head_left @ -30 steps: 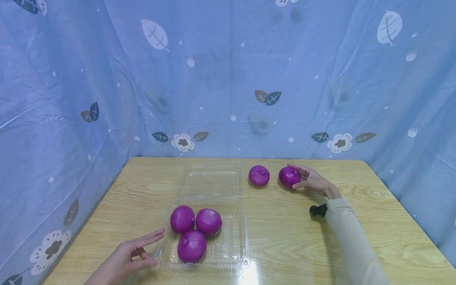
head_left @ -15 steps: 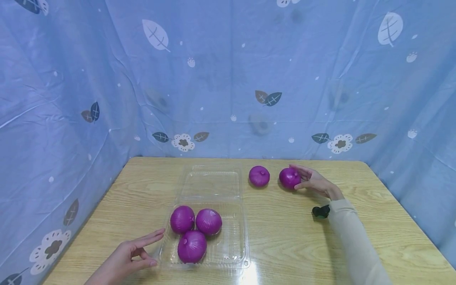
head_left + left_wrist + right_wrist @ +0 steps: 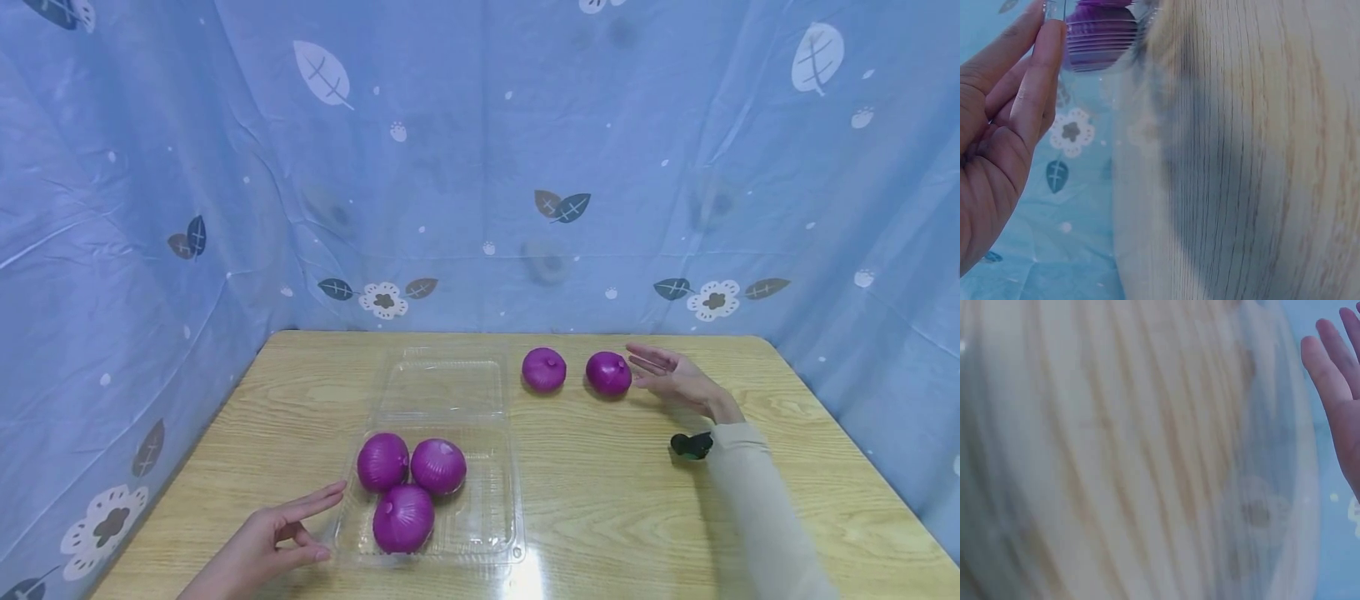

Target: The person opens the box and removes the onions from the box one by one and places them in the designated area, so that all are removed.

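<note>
Three purple onions (image 3: 403, 518) sit in the left part of a clear plastic clamshell box (image 3: 495, 500), whose lid (image 3: 450, 387) lies folded back behind it. My left hand (image 3: 273, 537) is at the box's left edge, index finger and thumb spread apart along the rim. In the left wrist view, fingertips (image 3: 1054, 37) meet the clear rim beside an onion (image 3: 1100, 37). Toward the back of the table my right hand (image 3: 678, 382) stands just right of an onion (image 3: 608, 373), fingers extended and holding nothing. Another onion (image 3: 543, 369) rests to its left.
A wooden table (image 3: 600, 500) carries everything. A blue patterned curtain (image 3: 480, 167) hangs close behind the table and along its sides. The black wrist camera (image 3: 692, 446) shows under the right sleeve (image 3: 757, 492).
My right hand has let go of the rightmost onion and drawn back to the right, its fingers spreading. The left hand and the onions in the box have stayed put.
</note>
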Demonstrator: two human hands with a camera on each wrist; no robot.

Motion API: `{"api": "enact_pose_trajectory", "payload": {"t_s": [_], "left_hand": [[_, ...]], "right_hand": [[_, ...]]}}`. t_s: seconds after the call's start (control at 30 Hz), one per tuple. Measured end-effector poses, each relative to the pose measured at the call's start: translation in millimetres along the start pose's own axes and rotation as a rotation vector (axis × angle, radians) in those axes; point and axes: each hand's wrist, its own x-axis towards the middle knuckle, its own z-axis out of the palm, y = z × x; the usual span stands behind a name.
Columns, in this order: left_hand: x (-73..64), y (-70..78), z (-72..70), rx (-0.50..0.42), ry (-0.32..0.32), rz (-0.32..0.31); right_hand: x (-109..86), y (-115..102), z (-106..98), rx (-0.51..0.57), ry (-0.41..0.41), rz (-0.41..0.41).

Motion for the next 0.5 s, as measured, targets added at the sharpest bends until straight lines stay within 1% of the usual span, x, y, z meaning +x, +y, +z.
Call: {"api": "enact_pose_trajectory", "payload": {"t_s": [0.07, 0.13, 0.23, 0.3, 0.5], "left_hand": [[-0.1, -0.3, 0.1, -0.003, -0.002, 0.001], [-0.5, -0.7, 0.0, -0.003, 0.0, 0.002], [-0.9, -1.4, -0.1, 0.002, 0.003, 0.012], [-0.9, -1.6, -0.1, 0.003, 0.007, 0.016], [-0.9, -1.4, 0.1, 0.001, 0.01, 0.002]], "right_hand": [[-6.8, -1, -5, 0.001, 0.029, -0.013], [-12.6, -3, -9, 0.035, 0.046, -0.031], [-19.6, -6, -12, 0.087, 0.039, -0.058], [-23.3, -7, -11, 0.1, 0.021, -0.071], [-32.9, -12, 0, -0.011, -0.038, -0.026]]}}
